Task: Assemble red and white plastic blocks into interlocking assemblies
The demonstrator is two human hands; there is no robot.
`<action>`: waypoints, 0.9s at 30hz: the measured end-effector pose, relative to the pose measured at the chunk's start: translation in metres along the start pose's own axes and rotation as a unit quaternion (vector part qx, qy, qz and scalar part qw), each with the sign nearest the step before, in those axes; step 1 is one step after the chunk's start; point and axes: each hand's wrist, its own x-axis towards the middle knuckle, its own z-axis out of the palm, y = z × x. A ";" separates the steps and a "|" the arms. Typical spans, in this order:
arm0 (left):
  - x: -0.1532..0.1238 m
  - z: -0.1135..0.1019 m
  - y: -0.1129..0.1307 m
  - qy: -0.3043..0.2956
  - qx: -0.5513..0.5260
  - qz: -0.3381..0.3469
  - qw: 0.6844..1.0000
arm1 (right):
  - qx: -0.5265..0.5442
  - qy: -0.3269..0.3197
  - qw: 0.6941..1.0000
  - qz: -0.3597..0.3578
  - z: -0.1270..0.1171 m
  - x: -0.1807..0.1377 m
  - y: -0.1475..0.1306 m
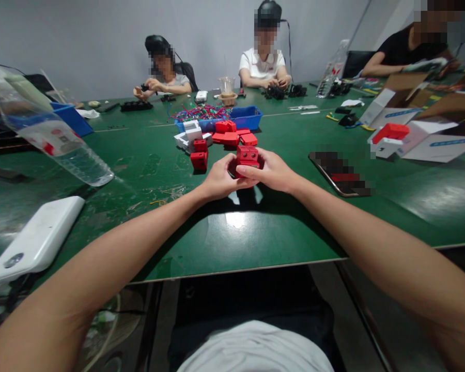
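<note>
Between my two hands, just above the green table (240,243), is a red plastic block (248,155) with two round holes in the face toward me. My left hand (220,178) grips it from the left, and my right hand (273,169) from the right, its thumb across the front. Some fingers are hidden behind the block. Close by on the left stand small red blocks (199,161). White plastic blocks (192,135) are heaped behind them. More red blocks (230,135) lie in a pile beyond my hands.
A blue tray (250,119) holds tangled coloured wires (203,112). To the right are a phone (339,174) and opened cartons (430,137). On the left, a water bottle (70,150) leans near a white power bank (39,237). Several people sit across the table.
</note>
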 end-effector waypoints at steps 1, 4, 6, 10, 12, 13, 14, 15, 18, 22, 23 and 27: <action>0.000 0.000 -0.001 0.000 -0.004 0.002 1.000 | 0.000 -0.002 1.000 -0.001 0.000 0.000 0.000; 0.000 0.001 -0.003 -0.001 -0.018 0.012 1.000 | -0.006 -0.005 1.000 -0.010 -0.001 0.000 0.000; 0.000 0.002 -0.005 -0.002 -0.023 0.018 1.000 | -0.015 -0.004 1.000 -0.018 -0.002 0.000 0.000; 0.000 0.002 -0.005 -0.001 -0.023 0.029 0.999 | -0.025 -0.003 0.999 -0.022 -0.003 0.000 0.001; 0.001 0.002 -0.005 0.000 -0.017 0.033 0.999 | -0.023 -0.003 1.000 -0.017 -0.003 0.001 0.001; 0.001 0.002 -0.005 0.000 -0.014 0.034 0.999 | -0.022 -0.004 1.000 -0.015 -0.003 0.001 0.001; 0.001 0.002 -0.005 0.000 -0.014 0.033 0.999 | -0.021 -0.004 1.000 -0.014 -0.003 0.001 0.001; 0.001 0.003 -0.005 -0.001 -0.016 0.031 0.999 | -0.021 -0.004 1.000 -0.015 -0.003 0.001 0.001; 0.001 0.003 -0.004 -0.003 -0.023 0.022 0.999 | -0.023 -0.004 1.000 -0.017 -0.003 0.001 0.000; 0.001 0.002 -0.003 -0.007 -0.014 0.020 1.000 | -0.020 -0.005 1.000 -0.009 -0.003 0.000 -0.001; 0.001 0.002 -0.003 -0.008 -0.012 0.019 1.000 | -0.019 -0.005 1.000 -0.005 -0.003 0.000 -0.001; 0.001 0.001 -0.004 -0.012 -0.017 0.016 1.000 | -0.020 -0.006 1.000 0.011 -0.003 0.000 -0.002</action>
